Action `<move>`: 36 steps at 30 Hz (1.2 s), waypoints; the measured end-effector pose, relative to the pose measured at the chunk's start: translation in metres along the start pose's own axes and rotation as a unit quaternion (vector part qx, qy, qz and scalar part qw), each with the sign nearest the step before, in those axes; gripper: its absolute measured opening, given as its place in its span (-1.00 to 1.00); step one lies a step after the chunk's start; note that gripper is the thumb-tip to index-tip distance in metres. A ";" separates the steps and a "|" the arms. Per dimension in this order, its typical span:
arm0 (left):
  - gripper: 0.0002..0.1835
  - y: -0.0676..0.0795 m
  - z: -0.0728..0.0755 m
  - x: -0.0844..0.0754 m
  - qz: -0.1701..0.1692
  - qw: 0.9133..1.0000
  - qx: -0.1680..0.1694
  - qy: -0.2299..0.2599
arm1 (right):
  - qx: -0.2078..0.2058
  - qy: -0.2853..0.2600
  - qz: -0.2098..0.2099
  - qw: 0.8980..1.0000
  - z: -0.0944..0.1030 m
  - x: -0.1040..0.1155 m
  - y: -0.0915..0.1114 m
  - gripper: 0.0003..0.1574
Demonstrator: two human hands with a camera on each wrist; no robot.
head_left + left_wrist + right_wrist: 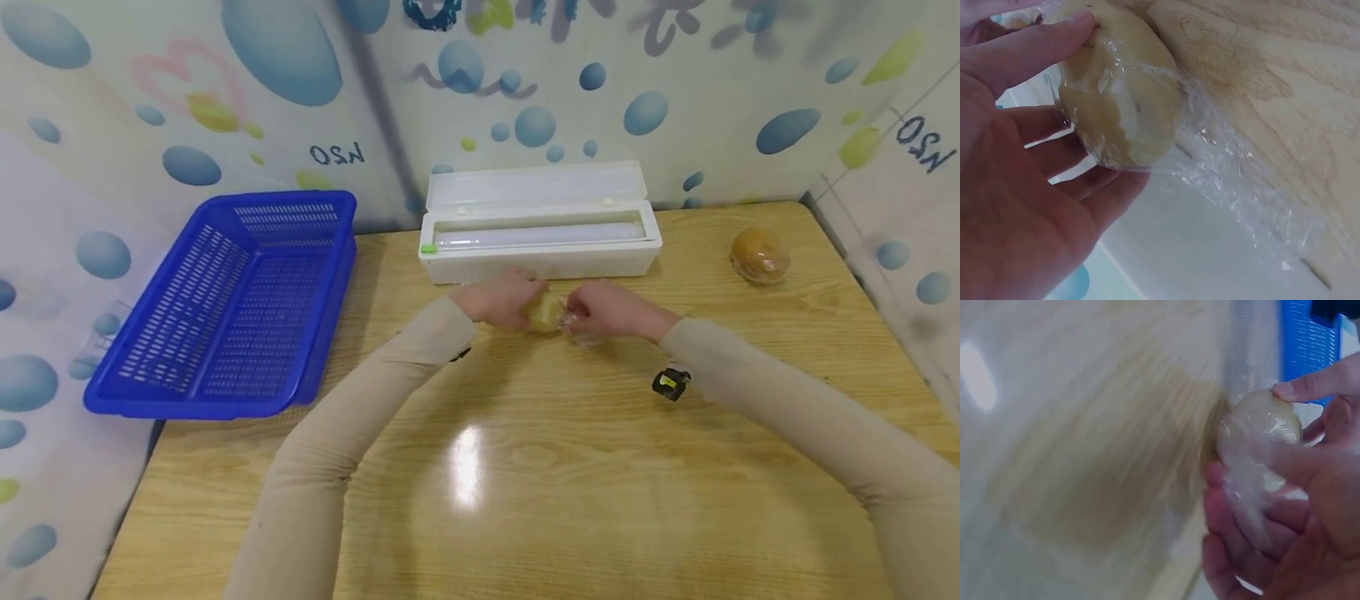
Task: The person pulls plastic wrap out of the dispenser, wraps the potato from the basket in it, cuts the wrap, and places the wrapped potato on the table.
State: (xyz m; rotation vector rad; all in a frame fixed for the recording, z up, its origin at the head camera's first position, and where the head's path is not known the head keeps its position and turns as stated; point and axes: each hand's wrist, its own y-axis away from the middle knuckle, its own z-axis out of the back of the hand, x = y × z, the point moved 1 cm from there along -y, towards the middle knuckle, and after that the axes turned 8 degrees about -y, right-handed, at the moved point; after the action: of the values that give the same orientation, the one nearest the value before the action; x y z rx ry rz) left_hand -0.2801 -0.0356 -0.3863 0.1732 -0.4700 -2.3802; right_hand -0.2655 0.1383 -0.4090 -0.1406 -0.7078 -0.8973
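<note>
My left hand [502, 302] grips a potato [1129, 94] wrapped in clear cling film, thumb on one side and fingers around the other. From the potato's end a loose, crumpled tail of cling film [1229, 162] trails off in the left wrist view. On the potato's right side, my right hand [618, 310] has curled fingers and pinches the gathered film. The right wrist view is partly blurred, with the thumb and fingers about the film [1244, 500]. Both hands are just in front of a white cling film box [540, 265], its lid raised and a roll [540, 237] inside.
A blue plastic basket [318, 333] stands at the left of the wooden table [525, 500]. Near the far right corner sits a round orange-brown item [760, 255] in clear film. A patterned wall [510, 108] rises behind the table.
</note>
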 end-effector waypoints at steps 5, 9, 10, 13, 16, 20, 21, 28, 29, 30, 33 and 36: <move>-0.28 0.000 -0.001 0.002 -0.005 1.000 -0.013 -0.012 | -0.037 0.048 0.001 0.998 -0.004 0.002 -0.001 -0.83; -0.30 -0.002 -0.002 0.003 -0.008 1.000 -0.017 -0.008 | -0.074 0.234 0.054 0.968 -0.010 0.010 0.001 -0.79; -0.30 -0.003 -0.002 0.003 -0.006 1.000 -0.014 -0.006 | -0.074 0.290 0.067 0.952 -0.011 0.013 0.003 -0.78; -0.28 -0.002 -0.001 0.003 -0.004 1.000 -0.007 0.002 | -0.057 0.418 0.116 0.899 -0.015 0.019 0.007 -0.84; -0.27 -0.002 0.000 0.003 -0.005 1.000 -0.001 0.001 | -0.051 0.497 0.180 0.847 -0.020 0.019 0.009 -0.89; -0.29 -0.002 0.001 0.003 -0.009 1.000 0.004 -0.004 | -0.086 0.542 0.249 0.798 -0.024 0.014 0.010 -0.93; -0.29 -0.003 0.001 0.003 -0.011 1.000 0.004 -0.006 | -0.093 0.545 0.259 0.792 -0.024 0.013 0.010 -0.93; -0.47 -0.004 0.006 0.003 -0.041 0.999 -0.005 -0.028 | -0.073 0.558 0.293 0.773 -0.019 0.012 0.008 -0.90; -0.49 -0.004 0.007 0.003 -0.044 0.999 -0.005 -0.031 | -0.065 0.561 0.295 0.771 -0.018 0.012 0.008 -0.87; -0.50 -0.004 0.007 0.003 -0.046 0.998 -0.004 -0.030 | -0.056 0.565 0.299 0.767 -0.018 0.014 0.007 -0.85; -0.51 -0.004 0.008 0.003 -0.051 0.998 -0.001 -0.024 | -0.031 0.580 0.313 0.752 -0.018 0.019 0.005 -0.78; -0.52 -0.005 0.008 0.004 -0.054 0.998 -0.001 -0.013 | -0.024 0.598 0.321 0.734 -0.020 0.024 0.004 -0.75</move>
State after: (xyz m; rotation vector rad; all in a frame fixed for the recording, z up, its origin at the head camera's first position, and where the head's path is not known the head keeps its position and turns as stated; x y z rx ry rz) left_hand -0.2880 -0.0322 -0.3811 0.1717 -0.4821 -2.4902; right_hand -0.2429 0.1168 -0.4089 0.1570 0.5841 -0.1836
